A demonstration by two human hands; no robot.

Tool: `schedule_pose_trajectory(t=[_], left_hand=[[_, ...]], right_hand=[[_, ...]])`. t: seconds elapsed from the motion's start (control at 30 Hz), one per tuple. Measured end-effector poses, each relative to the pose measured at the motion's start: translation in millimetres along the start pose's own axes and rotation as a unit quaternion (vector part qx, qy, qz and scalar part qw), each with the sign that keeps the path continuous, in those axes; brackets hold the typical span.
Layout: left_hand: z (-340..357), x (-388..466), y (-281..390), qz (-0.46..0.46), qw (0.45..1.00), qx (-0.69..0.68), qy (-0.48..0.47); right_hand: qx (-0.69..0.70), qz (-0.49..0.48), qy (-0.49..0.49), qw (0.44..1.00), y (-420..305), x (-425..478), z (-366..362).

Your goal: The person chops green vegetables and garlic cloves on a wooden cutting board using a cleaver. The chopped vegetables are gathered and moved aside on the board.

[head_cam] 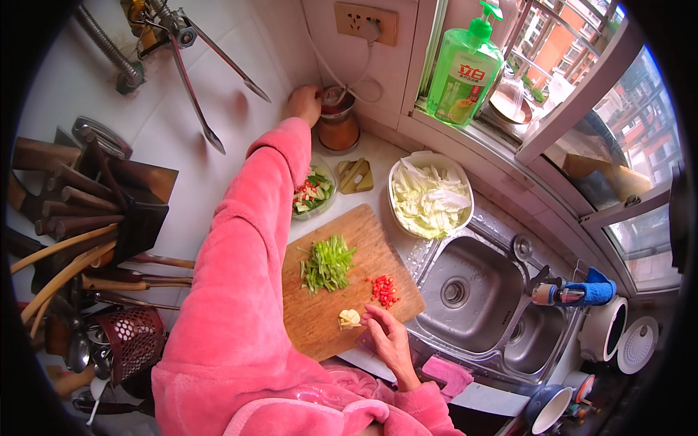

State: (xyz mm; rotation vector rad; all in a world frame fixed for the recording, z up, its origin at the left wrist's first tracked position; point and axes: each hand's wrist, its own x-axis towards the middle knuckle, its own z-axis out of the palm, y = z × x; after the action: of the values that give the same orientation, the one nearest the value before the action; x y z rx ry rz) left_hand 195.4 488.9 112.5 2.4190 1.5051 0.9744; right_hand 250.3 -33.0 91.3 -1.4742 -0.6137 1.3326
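My left hand (305, 105) reaches to the back corner, its fingers beside a jar-like container (338, 131) with a dark red top; whether they grip anything is hidden. On the wooden cutting board (349, 229), my right hand (388, 339) hovers or rests with bent, parted fingers beside pale slices, probably garlic (349, 318). Chopped green vegetable (328, 265) and cut red chilli (385, 291) lie in separate heaps on the board. Partly behind my left sleeve stands a clear bowl (331, 204) of mixed cut vegetables. A white tub (393, 191) holds cabbage leaves.
A double steel sink (480, 294) lies right of the board. Beside the clear bowl is a small yellow-green object (355, 175). Green dish soap (463, 71) stands on the sill. Utensil holders (147, 218) fill the left, with tongs (191, 87) hanging above. A pink cloth (448, 376) lies near the sink.
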Motion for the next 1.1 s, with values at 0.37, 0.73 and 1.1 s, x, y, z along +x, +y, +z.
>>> schedule_pose_trajectory(t=[0.37,0.73,1.1], left_hand=[[11,6,-21,0.044,0.997,0.064,-0.011],[5,-12,-11,0.007,0.995,0.07,0.072],[-82,-224,47,-0.093,0.95,-0.299,-0.003]], right_hand=[[-0.009,0.035,-0.013,0.999,7,-13,-7],[-0.128,0.007,0.075,0.989,19,-45,-38],[-0.474,-0.061,0.095,0.873,79,-129,-101]])
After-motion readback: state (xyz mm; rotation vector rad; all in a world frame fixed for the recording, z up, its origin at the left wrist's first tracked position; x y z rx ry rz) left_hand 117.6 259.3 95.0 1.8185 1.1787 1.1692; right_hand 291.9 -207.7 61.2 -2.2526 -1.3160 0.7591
